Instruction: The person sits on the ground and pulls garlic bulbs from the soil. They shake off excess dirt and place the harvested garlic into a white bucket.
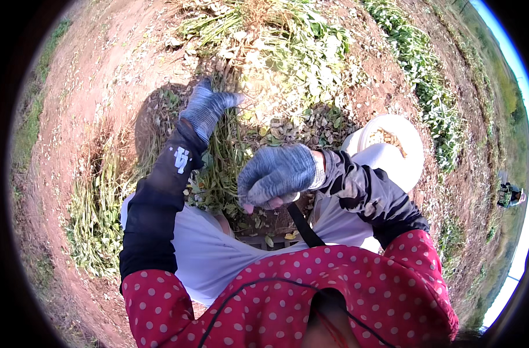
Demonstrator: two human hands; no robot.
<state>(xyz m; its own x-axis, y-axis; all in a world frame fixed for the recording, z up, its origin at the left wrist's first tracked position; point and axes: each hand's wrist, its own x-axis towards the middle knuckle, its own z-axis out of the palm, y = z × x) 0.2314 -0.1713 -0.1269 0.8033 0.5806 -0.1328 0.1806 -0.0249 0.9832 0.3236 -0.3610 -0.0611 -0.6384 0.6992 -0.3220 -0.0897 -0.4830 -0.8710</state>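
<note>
My left hand (208, 108), in a grey-blue knit glove, lies at the root end of a bundle of pulled peanut plants (223, 174). Its thumb points right, away from the fingers; whether they grip the stems is not clear. My right hand (279, 176), in a matching glove with bare fingertips, hovers over the right side of this bundle, in front of my lap. Its fingers curl inward, and the palm is hidden, so anything inside cannot be seen. By my right knee stands a white bucket (410, 158) with peanut pods (386, 138) in it.
A larger heap of peanut plants (286, 48) lies ahead, another pile (97, 217) to my left. Dry leaves cover the reddish soil (103, 87). A green crop row (429, 78) runs along the right. Farther off at right is another person (511, 195). A black strap (304, 226) hangs between my legs.
</note>
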